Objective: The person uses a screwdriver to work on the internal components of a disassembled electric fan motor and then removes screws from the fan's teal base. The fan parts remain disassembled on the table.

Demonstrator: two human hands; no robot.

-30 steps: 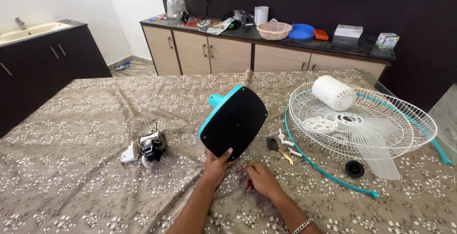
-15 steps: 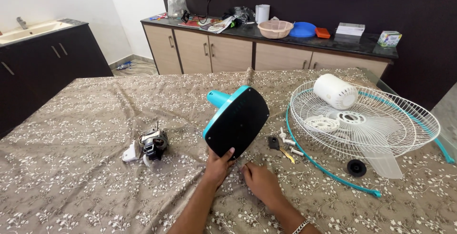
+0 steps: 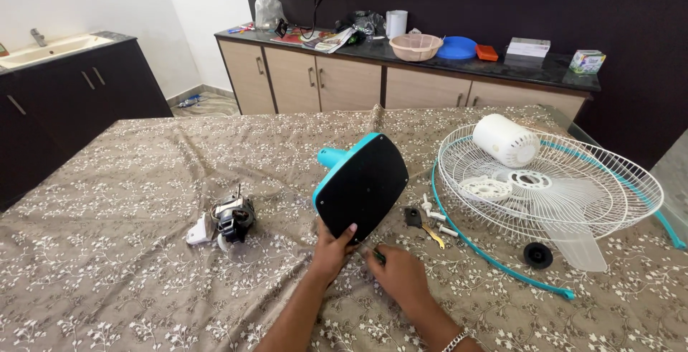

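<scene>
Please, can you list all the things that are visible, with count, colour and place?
fan base: 1, teal and black, tilted up at table centre
motor: 1, dark metal, table left
fan grille: 1, white, table right
motor cover: 1, white, on grille
black knob: 1, beside grille
basket: 1, beige, counter
blue plate: 1, counter
sink: 1, far left
left hand: holds the base's lower edge
right hand: on the cloth, fingers curled around something small and green

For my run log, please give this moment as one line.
left hand: holds tilted black-and-teal plastic fan base | right hand: on floral tablecloth, small green-tipped tool at fingers | nearby: white wire fan grille, small motor
</scene>
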